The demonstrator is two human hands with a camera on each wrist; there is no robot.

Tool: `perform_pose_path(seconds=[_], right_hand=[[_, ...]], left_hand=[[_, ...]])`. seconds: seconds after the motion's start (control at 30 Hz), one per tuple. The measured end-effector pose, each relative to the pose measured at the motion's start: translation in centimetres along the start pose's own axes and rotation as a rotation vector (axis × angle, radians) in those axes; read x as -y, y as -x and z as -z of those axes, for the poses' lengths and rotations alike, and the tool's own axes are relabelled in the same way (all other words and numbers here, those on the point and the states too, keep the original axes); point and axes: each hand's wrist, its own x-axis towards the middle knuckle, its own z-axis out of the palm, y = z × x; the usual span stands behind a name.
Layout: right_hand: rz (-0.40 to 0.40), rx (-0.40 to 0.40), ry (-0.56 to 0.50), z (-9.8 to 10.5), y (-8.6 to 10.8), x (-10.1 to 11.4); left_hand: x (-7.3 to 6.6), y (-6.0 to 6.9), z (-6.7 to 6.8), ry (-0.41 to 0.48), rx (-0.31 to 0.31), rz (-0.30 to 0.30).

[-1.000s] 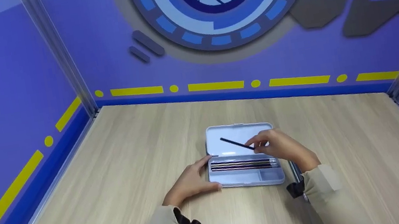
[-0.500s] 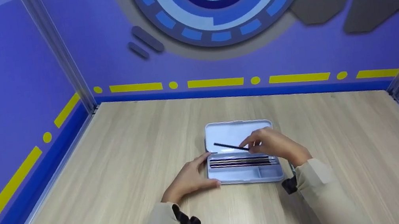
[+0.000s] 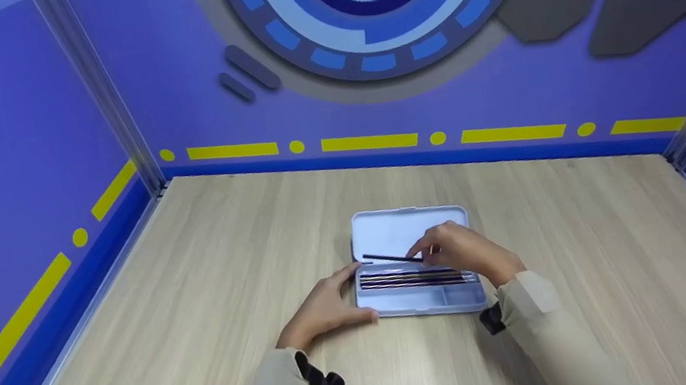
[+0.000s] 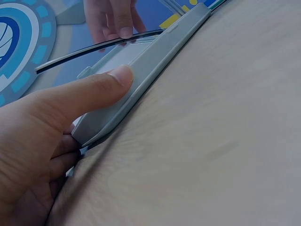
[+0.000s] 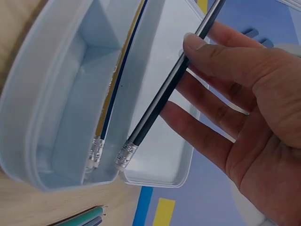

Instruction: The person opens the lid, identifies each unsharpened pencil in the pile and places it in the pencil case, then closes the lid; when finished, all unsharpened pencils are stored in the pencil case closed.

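A pale plastic pencil case [image 3: 402, 302] lies with its lid [image 3: 383, 227] folded back. Several pencils [image 3: 411, 278] lie lengthwise in its tray, beside a divided compartment. My left hand [image 3: 323, 306] holds the case's left end, with the thumb [image 4: 123, 77] on the front wall and fingers round the far side. Over the case, my right hand [image 3: 465, 249] pinches a dark striped pencil [image 5: 162, 92] between thumb and fingers. This pencil has a metal ferrule and white eraser [image 5: 124, 155], which points toward the right end of the case. It slants above the lid hinge.
Outside the case, a green pencil [image 5: 82, 216] and a darker one lie on the wooden table [image 3: 240, 236], seen in the right wrist view. Blue-purple panels [image 3: 176, 95] enclose the table at the back and sides.
My right hand has moved left and slightly nearer the tray, bringing the pencil with it. The pencil now slopes less, closer to the line of the others. The left hand stays on the case.
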Motion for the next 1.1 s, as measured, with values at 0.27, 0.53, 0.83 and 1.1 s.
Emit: perform_pose_path(seconds=[0.27,0.53,0.83,1.1], right_hand=[[-0.029,-0.004,0.001,-0.4,-0.1,-0.1],[-0.04,-0.022,0.02,-0.9,-0.2,-0.3],[-0.049,-0.038,0.025,-1.5,-0.2,-0.3],[-0.066,-0.058,0.062,-1.7,-0.2,-0.2]], left_hand=[[-0.1,0.0,0.0,-0.003,0.006,0.013],[-0.1,0.1,0.0,-0.009,0.007,0.005],[0.1,0.1,0.0,-0.002,0.008,0.012],[0.0,0.0,-0.1,0.007,-0.005,0.018]])
